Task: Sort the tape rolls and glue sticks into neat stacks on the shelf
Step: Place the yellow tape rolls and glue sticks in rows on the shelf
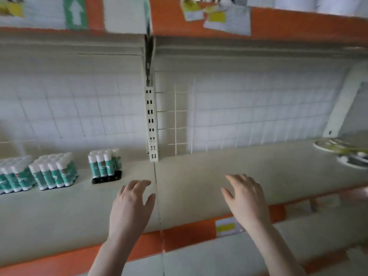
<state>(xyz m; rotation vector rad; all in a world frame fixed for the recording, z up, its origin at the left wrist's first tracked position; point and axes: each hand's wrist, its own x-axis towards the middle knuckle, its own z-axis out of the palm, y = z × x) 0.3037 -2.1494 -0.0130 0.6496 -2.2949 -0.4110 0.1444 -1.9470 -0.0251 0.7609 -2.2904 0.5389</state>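
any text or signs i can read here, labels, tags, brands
No words are legible.
Green sign on the upper shelf edge: a white up arrow, no text.
Glue sticks: label print blurred.
Yellow price tag on the orange shelf rail: blurred.
Paper tags above: blurred.

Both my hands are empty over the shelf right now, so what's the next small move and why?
Probably reach the right hand toward the tape rolls at the shelf's far right. Both it and the left hand hover open, holding nothing; the glue sticks already stand in three grouped packs on the left, while the rolls lie loose and overlapping.
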